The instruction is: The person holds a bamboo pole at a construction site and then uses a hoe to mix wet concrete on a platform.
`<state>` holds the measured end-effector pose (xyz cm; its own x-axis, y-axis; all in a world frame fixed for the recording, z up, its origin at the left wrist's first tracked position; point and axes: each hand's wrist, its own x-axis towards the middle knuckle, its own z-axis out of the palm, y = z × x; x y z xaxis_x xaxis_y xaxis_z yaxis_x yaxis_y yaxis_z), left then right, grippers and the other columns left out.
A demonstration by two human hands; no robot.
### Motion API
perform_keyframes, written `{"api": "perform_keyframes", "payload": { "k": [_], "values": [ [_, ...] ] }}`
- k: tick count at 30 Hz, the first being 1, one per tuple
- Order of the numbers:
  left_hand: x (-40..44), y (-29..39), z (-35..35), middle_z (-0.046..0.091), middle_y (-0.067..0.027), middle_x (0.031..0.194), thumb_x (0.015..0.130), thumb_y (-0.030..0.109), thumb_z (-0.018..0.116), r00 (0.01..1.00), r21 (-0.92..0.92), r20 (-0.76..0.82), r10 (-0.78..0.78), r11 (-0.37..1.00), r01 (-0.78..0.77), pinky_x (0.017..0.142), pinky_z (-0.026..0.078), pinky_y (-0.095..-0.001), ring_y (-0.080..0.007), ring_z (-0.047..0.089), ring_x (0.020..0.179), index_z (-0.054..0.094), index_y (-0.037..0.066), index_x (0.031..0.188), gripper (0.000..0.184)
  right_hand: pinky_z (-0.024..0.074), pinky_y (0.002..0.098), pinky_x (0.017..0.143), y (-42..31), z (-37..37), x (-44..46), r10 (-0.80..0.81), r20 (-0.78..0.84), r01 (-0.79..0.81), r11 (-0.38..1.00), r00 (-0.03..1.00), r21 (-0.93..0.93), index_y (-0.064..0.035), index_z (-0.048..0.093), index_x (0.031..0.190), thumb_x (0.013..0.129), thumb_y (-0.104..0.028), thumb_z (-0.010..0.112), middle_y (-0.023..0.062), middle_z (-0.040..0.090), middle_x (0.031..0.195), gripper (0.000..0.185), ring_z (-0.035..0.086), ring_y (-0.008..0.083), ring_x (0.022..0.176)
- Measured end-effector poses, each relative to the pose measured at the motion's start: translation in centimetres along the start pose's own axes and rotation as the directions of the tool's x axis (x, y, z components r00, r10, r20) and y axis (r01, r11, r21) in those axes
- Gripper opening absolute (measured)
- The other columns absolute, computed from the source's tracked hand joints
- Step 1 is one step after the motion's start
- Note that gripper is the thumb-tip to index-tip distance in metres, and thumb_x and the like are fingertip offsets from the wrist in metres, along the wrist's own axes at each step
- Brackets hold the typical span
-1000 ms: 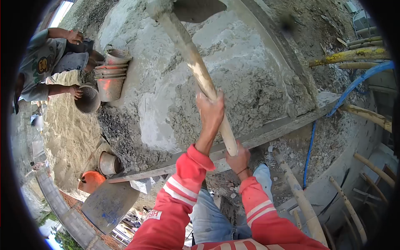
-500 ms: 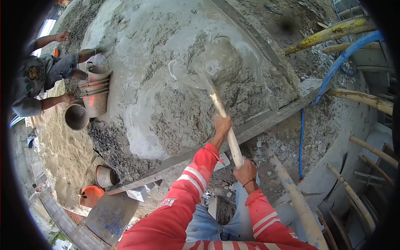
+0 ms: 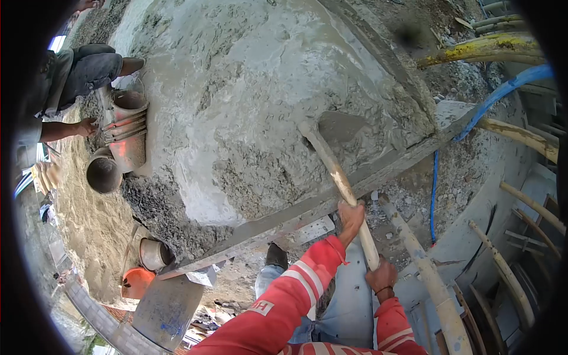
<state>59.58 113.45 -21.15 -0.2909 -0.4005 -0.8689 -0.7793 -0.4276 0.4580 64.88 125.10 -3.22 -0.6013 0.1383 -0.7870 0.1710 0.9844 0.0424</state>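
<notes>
My left hand is wrapped round the middle of a hoe's pale wooden handle. Lower down, my right hand grips near the end of the same handle. The hoe blade is smeared with grey mix and sits in the wet concrete, close to the right corner of the mixing bed. Part of the blade's edge is sunk in the mix. Below the blade, the wooden board along the bed's near edge passes under the handle.
At the left, another person's hand is beside stacked buckets and a tipped bucket. An orange bucket lies lower left. A blue hose, a yellow-marked pole and bamboo poles stand at the right.
Both my hands and the hoe have moved right and down toward me. The mounded concrete around the blade has flattened. The other person's legs and arms have shifted.
</notes>
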Motion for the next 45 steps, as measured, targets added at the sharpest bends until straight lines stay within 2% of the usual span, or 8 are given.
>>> {"api": "perform_keyframes", "payload": {
  "k": [2, 19, 29, 31, 33, 36, 39, 45],
  "values": [
    [5.1, 1.1, 0.8, 0.056, -0.0083, 0.06, 0.076, 0.008, 0.065, 0.986, 0.036, -0.086, 0.145, 0.989, -0.143, 0.041, 0.045, -0.0342, -0.019, 0.056, 0.044, 0.052, -0.004, 0.09, 0.022, 0.0524, 0.053, 0.076, -1.0, 2.1, 5.5, -0.052, -0.012, 0.052, 0.998, 0.999, 0.023, -0.0077, 0.065, 0.1, 0.066, -0.015, 0.067, 0.0225, 0.068, 0.083, 0.035, 0.066, 0.0429, 0.08],
    [26.2, 27.8, -1.9, 0.059, -0.0128, 0.064, 0.08, 0.009, 0.066, 0.819, 0.198, -0.324, 0.473, 0.881, -0.431, 0.042, 0.048, -0.0355, -0.0217, 0.059, 0.048, 0.051, -0.008, 0.089, 0.024, 0.0544, 0.0469, 0.078, -19.3, -7.2, 25.7, -0.374, -0.209, 0.424, 0.853, 0.904, 0.305, -0.0073, 0.064, 0.111, 0.066, -0.018, 0.072, 0.0227, 0.069, 0.087, 0.047, 0.067, 0.0393, 0.084],
    [-1.6, 1.8, 6.9, 0.059, -0.0104, 0.067, 0.079, 0.008, 0.064, 0.958, 0.006, -0.046, 0.282, 0.959, -0.282, 0.041, 0.046, -0.032, -0.0172, 0.056, 0.046, 0.052, 0.0, 0.092, 0.019, 0.053, 0.0508, 0.065, 5.9, -0.5, 2.6, 0.01, -0.238, 0.046, 0.972, 0.971, 0.229, -0.0081, 0.067, 0.092, 0.064, -0.012, 0.069, 0.0208, 0.066, 0.072, 0.028, 0.067, 0.0405, 0.069],
    [-3.0, 0.2, 7.6, 0.062, -0.0255, 0.08, 0.071, 0.02, 0.07, 0.991, 0.154, -0.039, 0.127, 0.981, -0.12, 0.072, 0.049, -0.0445, -0.0362, 0.065, 0.08, 0.06, -0.011, 0.086, 0.036, 0.0531, 0.0507, 0.066, 6.8, -0.2, 3.4, 0.002, -0.197, 0.03, 0.987, 0.98, 0.159, -0.0084, 0.067, 0.093, 0.064, -0.012, 0.069, 0.0209, 0.067, 0.073, 0.029, 0.067, 0.0407, 0.071],
    [1.0, 0.1, 8.2, 0.063, -0.0257, 0.08, 0.071, 0.019, 0.071, 0.99, 0.113, -0.06, 0.129, 0.986, -0.121, 0.071, 0.05, -0.0443, -0.0366, 0.065, 0.079, 0.06, -0.011, 0.087, 0.036, 0.0538, 0.0497, 0.067, 5.4, -0.9, 6.3, 0.0, -0.104, 0.009, 0.996, 0.995, 0.087, -0.0091, 0.067, 0.094, 0.064, -0.011, 0.069, 0.021, 0.068, 0.076, 0.03, 0.067, 0.041, 0.074],
    [8.7, 4.4, 8.5, 0.059, -0.0118, 0.068, 0.076, 0.003, 0.065, 0.979, -0.017, -0.115, 0.168, 0.985, -0.171, 0.045, 0.047, -0.0362, -0.0222, 0.06, 0.051, 0.051, -0.004, 0.096, 0.026, 0.054, 0.0498, 0.071, 1.0, -2.6, 13.3, -0.09, -0.128, 0.098, 0.993, 0.988, 0.058, -0.0098, 0.067, 0.098, 0.065, -0.012, 0.069, 0.021, 0.068, 0.08, 0.034, 0.067, 0.0415, 0.078],
    [15.7, 12.0, 7.0, 0.06, -0.0139, 0.068, 0.074, 0.005, 0.068, 0.812, 0.174, -0.337, 0.477, 0.879, -0.445, 0.046, 0.048, -0.0379, -0.0239, 0.061, 0.053, 0.053, -0.006, 0.096, 0.029, 0.0542, 0.049, 0.076, -5.1, -4.1, 20.7, -0.213, -0.164, 0.223, 0.974, 0.963, 0.047, -0.012, 0.068, 0.104, 0.065, -0.013, 0.068, 0.0215, 0.069, 0.088, 0.038, 0.066, 0.0409, 0.084],
    [24.1, 25.1, 0.6, 0.063, -0.017, 0.068, 0.077, 0.012, 0.07, 0.803, 0.113, -0.4, 0.442, 0.893, -0.435, 0.048, 0.05, -0.0374, -0.0238, 0.064, 0.054, 0.054, -0.012, 0.09, 0.031, 0.0545, 0.0467, 0.08, -18.2, -8.2, 27.1, -0.362, -0.141, 0.382, 0.911, 0.921, 0.157, -0.0136, 0.068, 0.11, 0.066, -0.015, 0.069, 0.0192, 0.07, 0.095, 0.044, 0.067, 0.039, 0.09]
  ]
}}
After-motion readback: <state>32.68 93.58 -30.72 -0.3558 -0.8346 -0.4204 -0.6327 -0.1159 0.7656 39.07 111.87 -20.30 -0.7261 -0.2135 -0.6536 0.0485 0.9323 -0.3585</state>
